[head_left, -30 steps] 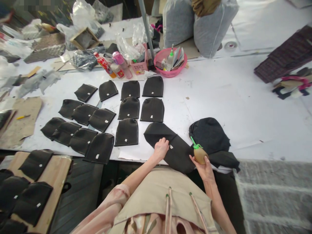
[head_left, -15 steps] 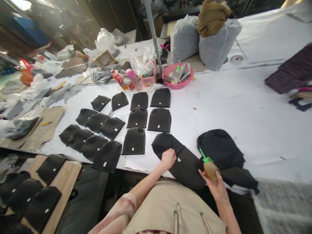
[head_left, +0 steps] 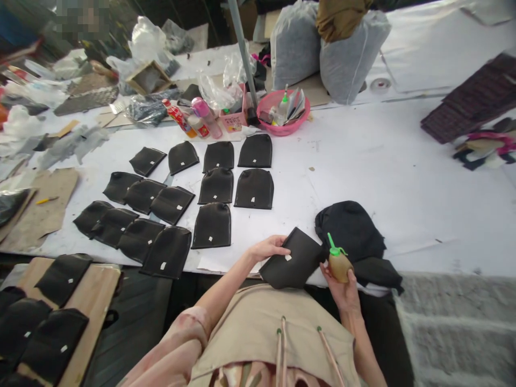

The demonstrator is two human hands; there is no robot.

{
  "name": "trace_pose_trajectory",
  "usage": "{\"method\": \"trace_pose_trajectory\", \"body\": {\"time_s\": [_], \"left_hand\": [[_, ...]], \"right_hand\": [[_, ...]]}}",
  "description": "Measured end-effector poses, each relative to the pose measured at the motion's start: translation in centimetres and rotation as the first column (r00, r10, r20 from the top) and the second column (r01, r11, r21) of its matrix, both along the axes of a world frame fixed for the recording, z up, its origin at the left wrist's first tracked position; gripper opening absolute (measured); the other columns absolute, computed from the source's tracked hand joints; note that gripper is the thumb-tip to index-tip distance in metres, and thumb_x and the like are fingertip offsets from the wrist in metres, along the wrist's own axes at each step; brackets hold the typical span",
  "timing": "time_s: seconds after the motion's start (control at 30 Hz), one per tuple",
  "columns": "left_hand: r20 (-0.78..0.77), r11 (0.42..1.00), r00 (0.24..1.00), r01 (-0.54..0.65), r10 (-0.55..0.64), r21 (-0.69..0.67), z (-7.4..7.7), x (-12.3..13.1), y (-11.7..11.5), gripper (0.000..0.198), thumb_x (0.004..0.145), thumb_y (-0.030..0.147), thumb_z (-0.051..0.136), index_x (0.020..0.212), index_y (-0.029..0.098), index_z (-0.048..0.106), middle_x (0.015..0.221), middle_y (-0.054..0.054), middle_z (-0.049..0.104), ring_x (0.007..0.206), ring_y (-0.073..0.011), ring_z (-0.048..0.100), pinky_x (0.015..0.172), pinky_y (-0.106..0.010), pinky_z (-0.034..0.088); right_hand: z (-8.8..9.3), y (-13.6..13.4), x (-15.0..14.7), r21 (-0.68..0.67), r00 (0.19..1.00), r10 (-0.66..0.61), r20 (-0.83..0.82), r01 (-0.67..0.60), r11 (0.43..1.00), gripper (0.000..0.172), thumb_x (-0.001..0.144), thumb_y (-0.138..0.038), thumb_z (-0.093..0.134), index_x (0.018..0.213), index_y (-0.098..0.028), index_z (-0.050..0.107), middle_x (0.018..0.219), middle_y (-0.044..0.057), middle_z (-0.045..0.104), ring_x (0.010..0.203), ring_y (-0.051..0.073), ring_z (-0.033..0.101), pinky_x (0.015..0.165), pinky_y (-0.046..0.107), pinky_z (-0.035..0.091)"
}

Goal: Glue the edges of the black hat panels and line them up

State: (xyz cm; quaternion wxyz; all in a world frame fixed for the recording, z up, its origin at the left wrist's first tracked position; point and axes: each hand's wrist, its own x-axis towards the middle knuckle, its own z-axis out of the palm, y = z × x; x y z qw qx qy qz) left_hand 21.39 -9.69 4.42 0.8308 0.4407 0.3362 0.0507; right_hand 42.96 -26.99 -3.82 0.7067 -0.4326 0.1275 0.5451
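My left hand point(head_left: 271, 248) pinches the left edge of a folded black fabric piece point(head_left: 300, 260), thumb on top, beside a small white tag. The piece is held at the table's front edge, close to the apron. In my right hand point(head_left: 342, 285) is a squeeze bottle point(head_left: 339, 266) of tan contents with a green nozzle pointing up. Fingertips of the right hand are near the piece's right corner; whether they touch it I cannot tell. Behind the bottle lies a heap of black fabric point(head_left: 350, 231). Several finished-looking black pouches point(head_left: 253, 188) with white tags lie in rows to the left.
A pink basket point(head_left: 284, 129) with small items stands at the back beside a metal pole point(head_left: 242, 48). Bottles point(head_left: 205, 115) and a pink box point(head_left: 234, 119) are next to it. More black pouches rest on a wooden board point(head_left: 97, 290) at lower left. Grey sacks point(head_left: 294, 48) stand behind.
The long black piece that lay flat is now folded over into a shorter shape and lifted toward me by my left hand. My right hand still holds the bottle. The view has shifted slightly.
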Motion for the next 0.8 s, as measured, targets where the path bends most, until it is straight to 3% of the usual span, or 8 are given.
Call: {"method": "trace_pose_trajectory", "body": {"time_s": [0.1, 0.2, 0.27, 0.37, 0.47, 0.6, 0.73, 0.8], "left_hand": [[0.025, 0.994, 0.994, 0.108, -0.109, 0.028, 1.8, -0.6, 3.6, 0.047, 0.068, 0.030, 0.078, 0.109, 0.011, 0.066, 0.103, -0.013, 0.070, 0.086, -0.0224, 0.068, 0.074, -0.029, 0.054], [-0.234, 0.916, 0.940, 0.306, -0.248, 0.259, 1.8, -0.6, 7.4, 0.029, 0.063, 0.016, 0.078, 0.091, 0.012, 0.072, 0.089, -0.007, 0.073, 0.079, -0.0206, 0.068, 0.071, -0.027, 0.053], [-0.512, 0.791, 0.854, 0.376, -0.093, 0.483, 1.2, -0.4, 9.2, 0.018, 0.067, 0.013, 0.076, 0.083, 0.010, 0.070, 0.082, -0.004, 0.071, 0.073, -0.0165, 0.065, 0.071, -0.026, 0.053], [-0.614, 0.635, 0.762, 0.374, 0.205, 0.675, 0.2, 0.0, 10.0, 0.021, 0.086, 0.024, 0.065, 0.099, 0.008, 0.064, 0.099, -0.006, 0.067, 0.084, -0.0150, 0.063, 0.079, -0.033, 0.053], [-0.606, 0.605, 0.748, 0.358, 0.269, 0.711, -0.3, 0.2, 9.3, 0.031, 0.092, 0.034, 0.057, 0.115, 0.013, 0.058, 0.114, -0.008, 0.061, 0.098, -0.0192, 0.061, 0.084, -0.040, 0.054], [-0.590, 0.559, 0.726, 0.343, 0.352, 0.755, -0.8, -0.1, 7.0, 0.034, 0.091, 0.035, 0.059, 0.119, 0.015, 0.057, 0.121, -0.010, 0.057, 0.106, -0.0220, 0.058, 0.090, -0.043, 0.050], [-0.565, 0.521, 0.705, 0.317, 0.430, 0.792, -1.1, -2.1, 2.5, 0.022, 0.087, 0.025, 0.061, 0.107, 0.018, 0.062, 0.116, -0.009, 0.059, 0.109, -0.0209, 0.054, 0.096, -0.037, 0.044], [-0.522, 0.513, 0.701, 0.255, 0.486, 0.820, -1.3, -3.9, -0.6, 0.013, 0.088, 0.022, 0.057, 0.099, 0.019, 0.064, 0.104, -0.006, 0.062, 0.100, -0.0179, 0.057, 0.090, -0.030, 0.045]], "right_hand": [[1.6, 0.4, 0.0, 0.095, 1.000, 0.002, 0.015, -0.003, 0.995, 0.045, 0.062, -0.057, 0.074, 0.092, -0.024, 0.068, 0.081, 0.002, 0.065, 0.067, 0.016, 0.057, 0.089, 0.049, 0.053], [2.8, 1.0, 0.3, 0.140, 0.999, 0.024, 0.029, -0.027, 0.990, 0.049, 0.058, -0.058, 0.076, 0.095, -0.026, 0.068, 0.083, 0.002, 0.066, 0.065, 0.016, 0.056, 0.072, 0.041, 0.056], [3.1, 1.5, 0.1, 0.116, 0.998, 0.039, 0.049, -0.044, 0.992, 0.049, 0.057, -0.055, 0.079, 0.095, -0.027, 0.068, 0.084, 0.002, 0.067, 0.067, 0.017, 0.058, 0.067, 0.038, 0.055], [2.8, 1.8, -0.6, 0.066, 0.994, 0.081, 0.069, -0.085, 0.994, 0.043, 0.059, -0.049, 0.079, 0.095, -0.027, 0.067, 0.088, 0.001, 0.068, 0.074, 0.019, 0.061, 0.069, 0.040, 0.056], [2.1, 1.8, -1.9, 0.031, 0.991, 0.110, 0.076, -0.112, 0.993, 0.037, 0.064, -0.042, 0.078, 0.095, -0.026, 0.066, 0.093, 0.000, 0.069, 0.082, 0.020, 0.062, 0.073, 0.042, 0.056], [1.8, 1.8, -3.1, 0.027, 0.982, 0.174, 0.077, -0.176, 0.984, 0.035, 0.068, -0.038, 0.078, 0.096, -0.023, 0.063, 0.093, 0.002, 0.068, 0.084, 0.021, 0.062, 0.076, 0.044, 0.056], [2.4, 2.7, -3.6, 0.059, 0.962, 0.241, 0.126, -0.250, 0.966, 0.034, 0.070, -0.033, 0.077, 0.098, -0.023, 0.061, 0.101, 0.002, 0.067, 0.089, 0.021, 0.062, 0.076, 0.041, 0.057], [2.8, 3.7, -3.7, 0.087, 0.942, 0.292, 0.165, -0.309, 0.947, 0.035, 0.070, -0.035, 0.077, 0.099, -0.022, 0.061, 0.103, 0.003, 0.067, 0.089, 0.021, 0.063, 0.073, 0.038, 0.057]]}}
